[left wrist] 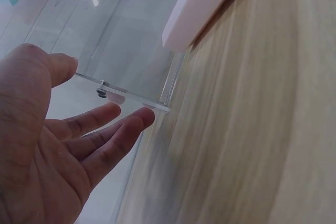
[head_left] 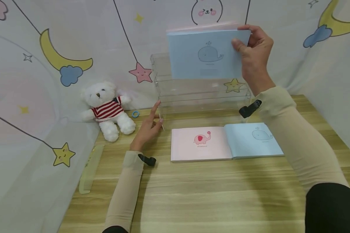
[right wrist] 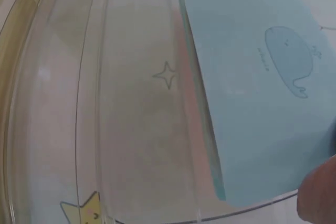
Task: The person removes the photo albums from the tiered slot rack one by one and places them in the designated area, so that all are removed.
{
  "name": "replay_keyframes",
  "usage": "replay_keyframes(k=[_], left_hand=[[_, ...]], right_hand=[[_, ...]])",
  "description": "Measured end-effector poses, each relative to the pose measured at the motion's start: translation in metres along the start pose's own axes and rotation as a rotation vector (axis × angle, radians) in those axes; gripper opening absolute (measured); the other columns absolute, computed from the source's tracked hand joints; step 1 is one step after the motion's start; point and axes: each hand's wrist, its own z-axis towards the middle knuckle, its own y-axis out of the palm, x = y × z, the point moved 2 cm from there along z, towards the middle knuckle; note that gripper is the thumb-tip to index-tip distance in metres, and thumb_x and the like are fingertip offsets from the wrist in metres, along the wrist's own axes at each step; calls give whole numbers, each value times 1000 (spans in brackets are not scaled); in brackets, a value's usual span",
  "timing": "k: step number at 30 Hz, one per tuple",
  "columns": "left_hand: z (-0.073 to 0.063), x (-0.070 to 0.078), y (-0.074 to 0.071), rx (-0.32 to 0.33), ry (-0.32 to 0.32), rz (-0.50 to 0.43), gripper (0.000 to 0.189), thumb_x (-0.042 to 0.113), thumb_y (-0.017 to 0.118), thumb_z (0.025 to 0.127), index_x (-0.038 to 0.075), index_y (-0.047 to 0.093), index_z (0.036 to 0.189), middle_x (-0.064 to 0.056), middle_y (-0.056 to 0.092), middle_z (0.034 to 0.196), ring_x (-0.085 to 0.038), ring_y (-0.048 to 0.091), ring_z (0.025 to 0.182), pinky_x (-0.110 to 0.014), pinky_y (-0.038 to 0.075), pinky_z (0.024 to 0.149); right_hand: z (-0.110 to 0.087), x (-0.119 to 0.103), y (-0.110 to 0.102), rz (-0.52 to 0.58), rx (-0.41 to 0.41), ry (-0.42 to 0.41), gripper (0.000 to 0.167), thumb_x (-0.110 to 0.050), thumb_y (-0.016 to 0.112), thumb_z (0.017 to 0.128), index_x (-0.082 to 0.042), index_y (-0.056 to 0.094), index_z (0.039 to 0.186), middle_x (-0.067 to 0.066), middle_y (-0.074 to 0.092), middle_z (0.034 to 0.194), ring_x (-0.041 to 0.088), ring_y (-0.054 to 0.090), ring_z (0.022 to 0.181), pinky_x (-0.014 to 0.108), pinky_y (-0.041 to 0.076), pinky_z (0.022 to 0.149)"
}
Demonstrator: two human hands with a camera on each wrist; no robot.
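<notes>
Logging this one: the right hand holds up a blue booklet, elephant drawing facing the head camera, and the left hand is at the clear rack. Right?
The drawing is wrong: the head view shows a whale facing the camera on the blue booklet, not an elephant. The right hand does hold it up, with the left hand at the clear rack.

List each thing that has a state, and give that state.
Raised whale booklet: held upright
Right hand: gripping that booklet
Clear acrylic rack: standing
Left hand: fingers extended, touching the rack
Elephant booklet: lying face up
Lower whale booklet: lying face up
Teddy bear: seated, dressed
Comb: lying, teeth rightward
Blue ring: lying
</notes>
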Motion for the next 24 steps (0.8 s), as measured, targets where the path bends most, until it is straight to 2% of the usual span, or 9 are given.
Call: replay_keyframes(k=[4, 10, 15, 24], left_hand=[[0, 0, -1, 0, -7, 5, 78, 24, 55, 112, 47, 9, 172, -25, 68, 141, -36, 80, 94, -57, 58, 96], [-1, -1, -1, -7, -15, 2, 78, 28, 54, 113, 50, 8, 171, -25, 67, 144, -37, 80, 98, -57, 58, 97], [-1, -1, -1, -8, -5, 5, 77, 27, 54, 113, 48, 8, 171, -27, 65, 145, -38, 80, 99, -58, 58, 97], [0, 1, -2, -11, -4, -5, 76, 28, 53, 113, 48, 9, 172, -25, 68, 142, -34, 81, 91, -55, 60, 92]], right_hand=[[-1, -1, -1, -4, -18, 1, 29, 0, 87, 86, -13, 81, 111, 4, 84, 103, 16, 81, 99, 30, 62, 93], [-8, -1, -6, 63, -50, 67, 37, -1, 90, 85, -11, 79, 119, 6, 82, 109, 23, 79, 106, 35, 62, 97], [-17, -2, -11, 102, -79, 101, 44, -2, 92, 83, -7, 77, 124, 9, 81, 114, 26, 79, 108, 39, 63, 97], [-35, -3, -18, 199, -18, 179, 43, 1, 94, 79, -3, 77, 118, 10, 75, 109, 29, 73, 110, 47, 53, 104]])
